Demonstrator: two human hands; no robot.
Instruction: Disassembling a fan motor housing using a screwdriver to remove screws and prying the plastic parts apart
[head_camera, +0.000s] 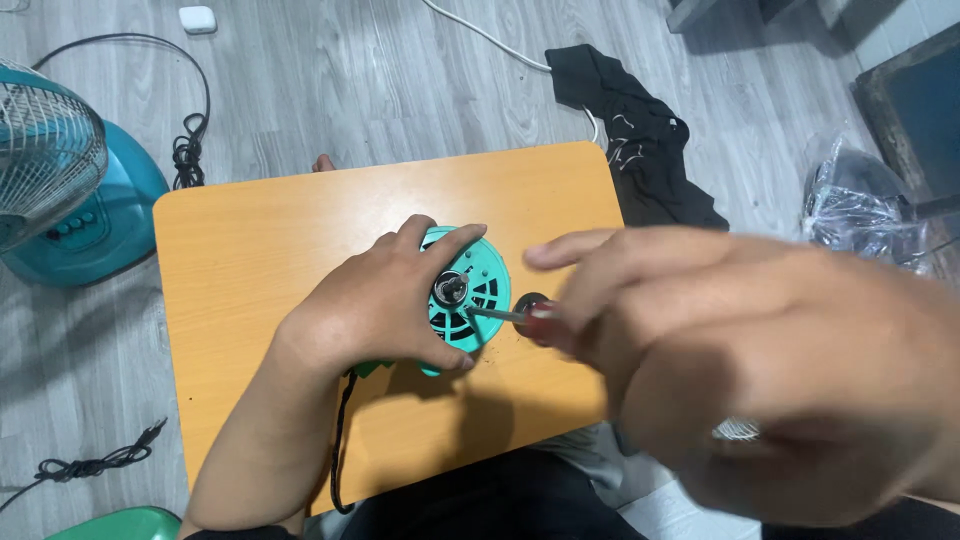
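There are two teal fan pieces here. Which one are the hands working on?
The small round teal motor housing on the orange table, gripped by the left hand and poked by the right hand's screwdriver. The caged fan stands untouched on the floor.

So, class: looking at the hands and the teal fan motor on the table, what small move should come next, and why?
Probably a slight turn of the screwdriver. Its tip already sits at the metal hub of the teal motor housing, the right hand grips the handle, and the left hand clamps the housing against the orange table, so it seems braced for turning.
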